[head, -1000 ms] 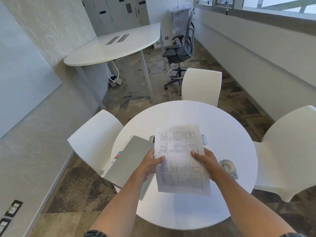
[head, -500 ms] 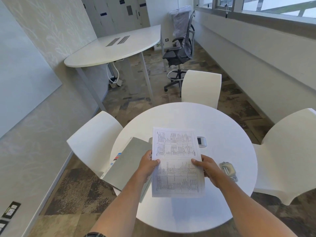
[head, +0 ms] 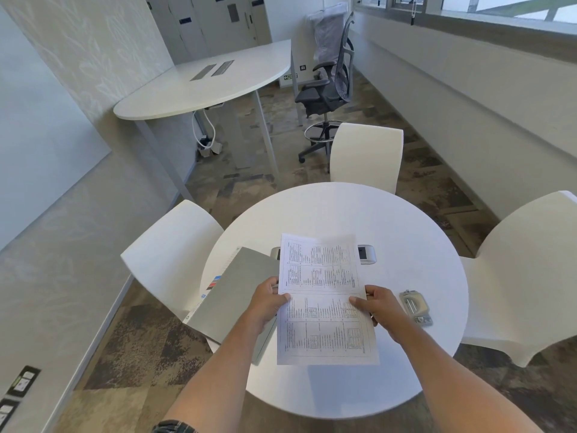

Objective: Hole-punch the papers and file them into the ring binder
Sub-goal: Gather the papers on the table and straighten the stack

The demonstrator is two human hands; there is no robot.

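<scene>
I hold printed papers (head: pixel 323 295) above the round white table (head: pixel 374 214), my left hand (head: pixel 267 303) gripping their left edge and my right hand (head: pixel 376 304) their right edge. A closed grey ring binder (head: pixel 235 292) lies on the table's left side, partly under my left hand and overhanging the table edge. A small metal hole punch (head: pixel 415 306) sits on the table just right of my right hand. The papers hide part of a grey device (head: pixel 366 254) in the table's middle.
Three white chairs ring the table: one at the left (head: pixel 170 254), one at the far side (head: pixel 365 156), one at the right (head: pixel 524 276). Further back stand a long white desk (head: pixel 199 85) and a dark office chair (head: pixel 331 89).
The papers have swung from a tilt to nearly straight and shifted slightly toward me and left. Both hands keep their grip on the sheet edges.
</scene>
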